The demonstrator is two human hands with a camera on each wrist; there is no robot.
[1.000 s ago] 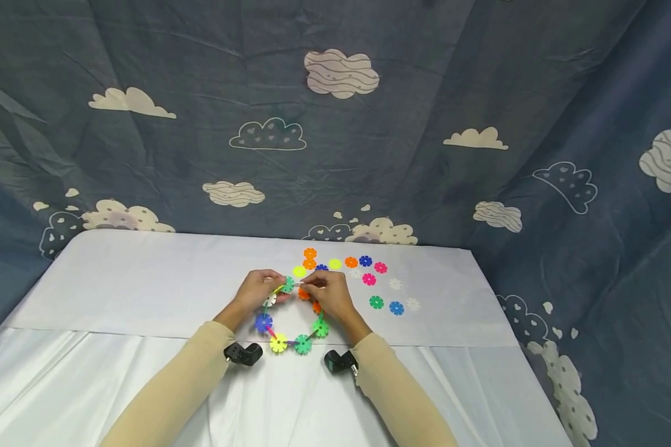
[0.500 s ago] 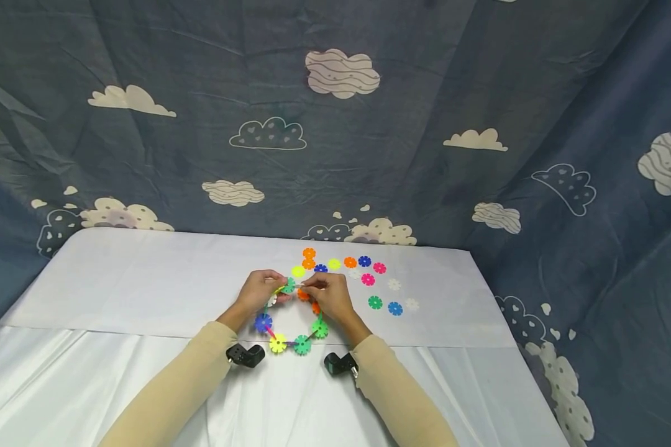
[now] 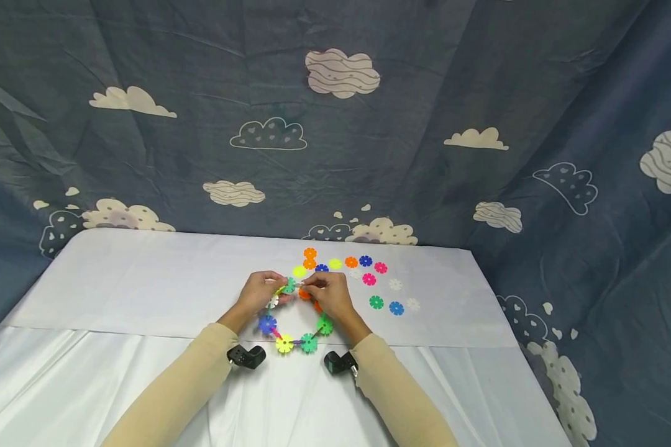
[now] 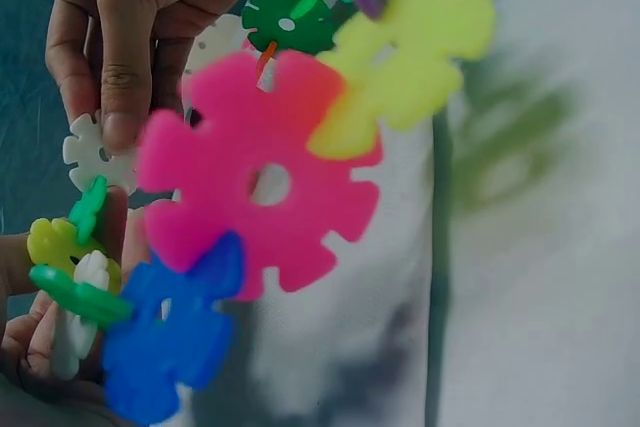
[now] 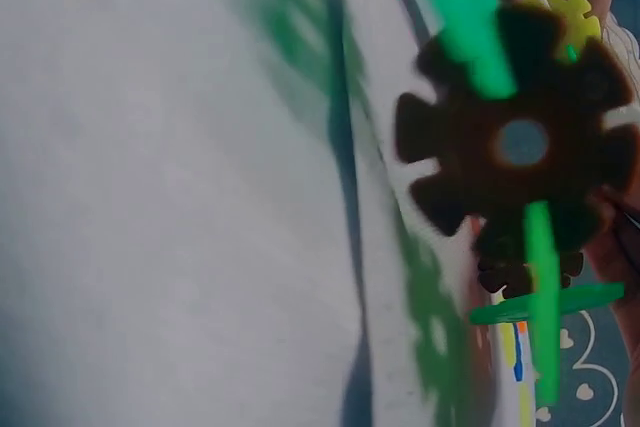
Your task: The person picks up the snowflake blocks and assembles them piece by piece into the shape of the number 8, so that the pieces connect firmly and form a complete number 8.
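Observation:
Notched plastic discs are joined edge to edge in a loop hanging below both hands, with blue (image 3: 267, 324), yellow (image 3: 284, 343) and green (image 3: 325, 325) ones among them. My left hand (image 3: 257, 293) pinches a green disc (image 3: 289, 285) at the loop's upper left. Facing it, my right hand (image 3: 331, 296) pinches a white disc (image 4: 88, 155) between thumb and fingertips, close to the green one. Large and blurred in the left wrist view are a pink disc (image 4: 210, 182) and a blue disc (image 4: 165, 347). Whether the white and green discs interlock, I cannot tell.
Loose discs lie on the white cloth beyond and right of my right hand: orange (image 3: 351, 262), pink (image 3: 380, 267), green (image 3: 376, 302), blue (image 3: 396, 308), white (image 3: 413, 304) and others. Behind the table hangs a dark curtain (image 3: 369, 174) with cloud prints.
The lower part of the loop has swung slightly to the right. Both hands stay almost in place, still holding their discs close together.

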